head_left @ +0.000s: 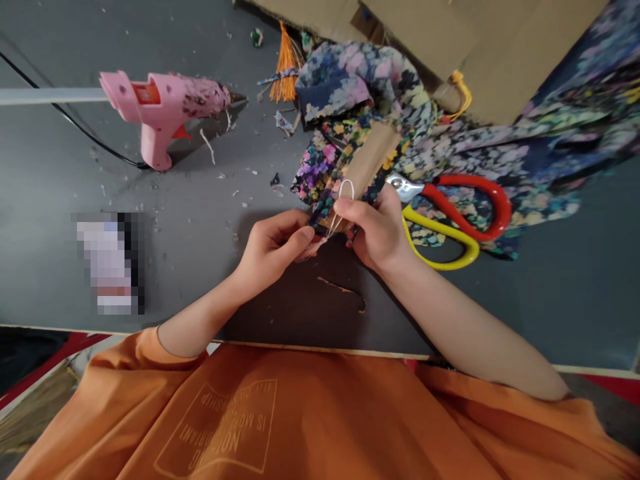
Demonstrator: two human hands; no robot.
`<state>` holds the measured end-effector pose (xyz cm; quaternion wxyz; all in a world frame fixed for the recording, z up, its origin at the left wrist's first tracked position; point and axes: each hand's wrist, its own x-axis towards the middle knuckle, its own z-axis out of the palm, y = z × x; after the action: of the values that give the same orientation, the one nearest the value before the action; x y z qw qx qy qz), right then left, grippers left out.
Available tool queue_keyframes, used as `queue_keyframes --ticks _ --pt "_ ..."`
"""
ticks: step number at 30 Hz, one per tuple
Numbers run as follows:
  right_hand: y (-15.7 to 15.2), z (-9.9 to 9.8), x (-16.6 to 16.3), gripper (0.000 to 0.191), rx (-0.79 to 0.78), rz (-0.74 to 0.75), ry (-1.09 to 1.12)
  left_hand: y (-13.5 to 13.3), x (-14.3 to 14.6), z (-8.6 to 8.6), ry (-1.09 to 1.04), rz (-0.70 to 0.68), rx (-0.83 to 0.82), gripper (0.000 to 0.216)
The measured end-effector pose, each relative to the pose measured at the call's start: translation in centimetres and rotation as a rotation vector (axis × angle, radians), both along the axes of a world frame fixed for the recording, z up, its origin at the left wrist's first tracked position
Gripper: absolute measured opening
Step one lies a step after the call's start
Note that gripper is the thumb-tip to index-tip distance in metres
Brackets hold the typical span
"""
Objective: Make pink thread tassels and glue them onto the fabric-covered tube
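A brown cardboard strip (373,155) lies against dark floral fabric (325,155). A thin white string (345,188) forms a loop over the strip's near end. My left hand (273,250) pinches the near end of the fabric-covered piece between thumb and fingers. With its thumb on the looped string, my right hand (377,223) is closed around the strip's right side; its fingertips are partly hidden underneath. Scissors (406,189) with one red and one yellow handle rest on the fabric, just right of my right hand.
At left lie a pink glue gun (165,107) with a black cord and a blurred-out phone-like object (107,263). Bunched floral cloth (360,77), an orange tassel (286,63) and cardboard (500,53) fill the back. Scraps litter the grey table (200,193).
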<state>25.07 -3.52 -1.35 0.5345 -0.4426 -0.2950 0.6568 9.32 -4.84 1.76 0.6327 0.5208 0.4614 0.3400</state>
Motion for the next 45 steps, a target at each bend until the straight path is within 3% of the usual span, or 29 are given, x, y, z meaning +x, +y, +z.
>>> queue_keyframes --ticks 6,12,30,37,45 --pt "0.17 0.47 -0.23 0.01 -0.051 -0.071 0.079 -0.19 -0.31 -0.15 0.03 -0.046 0.053 0.03" --pt "0.03 0.07 -0.12 0.02 -0.039 -0.086 0.011 -0.18 -0.21 0.13 0.028 -0.027 0.065 0.028" --pt "0.14 1.0 -0.44 0.016 -0.127 -0.122 0.092 -0.14 -0.45 0.05 0.056 -0.042 0.082 0.031" --pt "0.15 0.98 -0.4 0.014 -0.118 -0.118 0.03 -0.12 -0.45 0.13 0.069 -0.039 0.069 0.032" --pt "0.25 0.89 -0.42 0.02 -0.127 -0.075 0.058 -0.05 -0.48 0.27 0.064 -0.063 0.044 0.031"
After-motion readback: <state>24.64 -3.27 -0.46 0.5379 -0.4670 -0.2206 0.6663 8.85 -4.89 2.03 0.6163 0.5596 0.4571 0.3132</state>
